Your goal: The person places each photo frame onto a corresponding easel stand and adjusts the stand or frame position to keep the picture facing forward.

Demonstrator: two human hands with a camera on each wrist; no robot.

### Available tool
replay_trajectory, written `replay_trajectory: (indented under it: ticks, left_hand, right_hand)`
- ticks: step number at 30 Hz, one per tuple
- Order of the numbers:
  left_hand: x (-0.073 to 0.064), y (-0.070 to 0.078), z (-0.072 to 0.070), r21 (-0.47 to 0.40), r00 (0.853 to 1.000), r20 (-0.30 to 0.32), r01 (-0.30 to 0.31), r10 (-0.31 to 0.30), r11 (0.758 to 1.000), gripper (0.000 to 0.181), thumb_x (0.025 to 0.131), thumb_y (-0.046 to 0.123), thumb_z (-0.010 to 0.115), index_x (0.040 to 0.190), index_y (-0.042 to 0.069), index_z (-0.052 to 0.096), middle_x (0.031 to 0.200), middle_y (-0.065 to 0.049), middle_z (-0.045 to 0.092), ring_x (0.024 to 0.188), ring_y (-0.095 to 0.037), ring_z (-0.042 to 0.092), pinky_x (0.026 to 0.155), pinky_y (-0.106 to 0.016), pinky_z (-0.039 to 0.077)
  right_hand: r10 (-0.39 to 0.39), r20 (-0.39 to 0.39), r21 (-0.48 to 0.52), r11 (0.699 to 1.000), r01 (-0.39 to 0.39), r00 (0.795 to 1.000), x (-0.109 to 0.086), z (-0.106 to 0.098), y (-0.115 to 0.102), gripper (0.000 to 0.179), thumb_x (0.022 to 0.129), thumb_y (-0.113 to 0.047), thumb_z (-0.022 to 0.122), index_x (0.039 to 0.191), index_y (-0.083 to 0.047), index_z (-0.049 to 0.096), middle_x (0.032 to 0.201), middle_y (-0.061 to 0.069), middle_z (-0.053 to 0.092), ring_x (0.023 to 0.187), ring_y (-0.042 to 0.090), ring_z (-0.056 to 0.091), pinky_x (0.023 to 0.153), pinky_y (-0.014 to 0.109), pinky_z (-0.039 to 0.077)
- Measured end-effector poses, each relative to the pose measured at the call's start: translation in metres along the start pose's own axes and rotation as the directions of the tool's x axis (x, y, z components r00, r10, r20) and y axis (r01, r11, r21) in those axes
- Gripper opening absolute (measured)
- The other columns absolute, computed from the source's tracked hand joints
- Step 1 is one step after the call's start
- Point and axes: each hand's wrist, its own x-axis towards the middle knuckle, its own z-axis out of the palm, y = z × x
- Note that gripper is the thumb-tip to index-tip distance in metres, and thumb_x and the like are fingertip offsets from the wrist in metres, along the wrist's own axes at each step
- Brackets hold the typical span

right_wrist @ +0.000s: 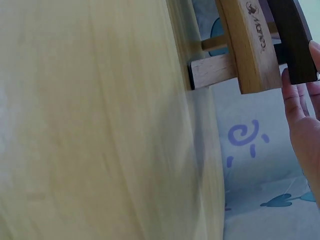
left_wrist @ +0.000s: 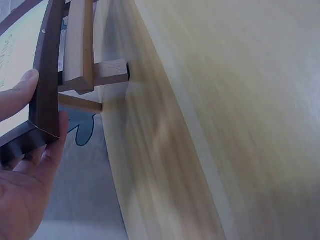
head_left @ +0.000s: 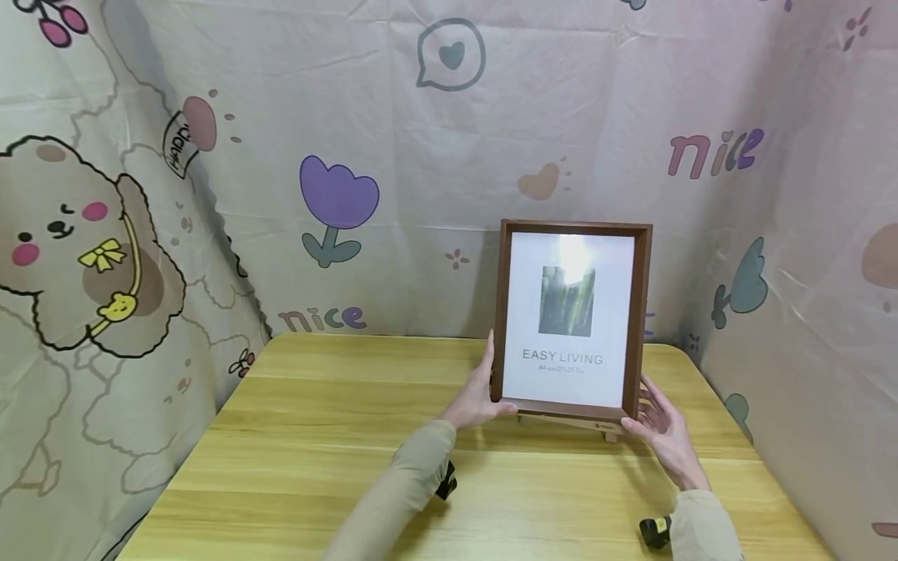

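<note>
Both hands hold a brown picture frame (head_left: 571, 366) upright, its front turned toward me, showing a small green picture and the words "EASY LIVING". The left hand (head_left: 479, 399) grips the lower left corner, thumb over the front edge and fingers behind, as the left wrist view also shows. At the lower right corner, the right hand (head_left: 662, 432) pinches the frame between thumb and fingers. Just under and behind the frame stands a small wooden easel (right_wrist: 250, 50) with printed lettering on its ledge. The frame's bottom edge is close to that ledge (left_wrist: 79, 50); most of the easel is hidden behind the frame.
The easel's feet (left_wrist: 112, 72) stand on a yellow wood-grain table (head_left: 337, 436), toward its back right. Cloth curtains (head_left: 421, 156) with cartoon prints hang behind the table and along both sides. A dark wrist device (head_left: 655, 533) sits by the right sleeve.
</note>
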Motion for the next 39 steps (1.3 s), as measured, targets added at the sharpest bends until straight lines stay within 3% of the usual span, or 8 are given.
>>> replay_trajectory:
  ticks: [3, 14, 26, 33, 39]
  left_hand:
    - [0.001, 0.001, 0.003, 0.007, 0.999, 0.002, 0.032, -0.032, 0.999, 0.140, 0.076, 0.007, 0.086, 0.157, 0.035, -0.025, 0.171, -0.005, -0.006, 0.154, -0.039, 0.023, 0.123, -0.056, 0.030]
    - [0.008, 0.002, 0.011, 0.037, 0.997, -0.009, 0.074, -0.074, 0.997, 0.140, 0.077, 0.007, 0.086, 0.155, 0.040, -0.026, 0.171, -0.005, -0.004, 0.154, -0.039, 0.024, 0.122, -0.060, 0.028]
    - [0.012, 0.003, 0.014, 0.072, 0.997, -0.031, 0.072, -0.070, 0.995, 0.134, 0.078, 0.007, 0.085, 0.160, 0.028, -0.019, 0.171, -0.008, 0.001, 0.155, -0.036, 0.022, 0.126, -0.054, 0.026]
    - [0.016, 0.005, 0.011, 0.090, 0.995, -0.035, 0.095, -0.092, 0.991, 0.124, 0.080, 0.008, 0.084, 0.163, 0.018, -0.008, 0.170, -0.015, 0.015, 0.146, -0.039, 0.040, 0.120, -0.053, 0.038]
    - [0.021, 0.005, 0.010, 0.085, 0.998, -0.032, 0.059, -0.056, 0.995, 0.115, 0.082, 0.010, 0.083, 0.162, 0.008, 0.001, 0.168, -0.018, 0.020, 0.144, -0.039, 0.042, 0.120, -0.050, 0.040]
  right_hand:
    - [0.017, -0.005, 0.000, 1.000, -0.017, 1.000, -0.001, -0.002, 0.002, 0.083, 0.088, 0.019, 0.061, 0.159, 0.000, 0.023, 0.124, -0.011, 0.061, 0.105, 0.000, 0.061, 0.092, 0.009, 0.051]
    - [0.052, -0.022, 0.018, 0.998, -0.052, 0.998, -0.004, -0.005, 0.003, 0.082, 0.090, 0.017, 0.060, 0.160, 0.000, 0.021, 0.127, -0.011, 0.057, 0.106, -0.002, 0.061, 0.089, 0.008, 0.052]
    - [0.074, -0.062, 0.040, 0.997, -0.072, 0.995, -0.002, -0.003, 0.007, 0.082, 0.089, 0.019, 0.059, 0.158, 0.004, 0.019, 0.127, -0.014, 0.056, 0.106, -0.003, 0.060, 0.088, 0.008, 0.052]
    - [0.052, -0.071, 0.067, 0.997, -0.047, 0.996, -0.002, 0.000, 0.008, 0.082, 0.088, 0.022, 0.058, 0.156, 0.010, 0.016, 0.128, -0.011, 0.053, 0.106, -0.001, 0.060, 0.089, 0.008, 0.052]
    - [0.044, -0.095, 0.086, 0.996, -0.036, 0.994, -0.002, 0.001, 0.007, 0.081, 0.087, 0.024, 0.057, 0.156, 0.011, 0.016, 0.128, -0.009, 0.052, 0.105, -0.001, 0.061, 0.089, 0.008, 0.052]
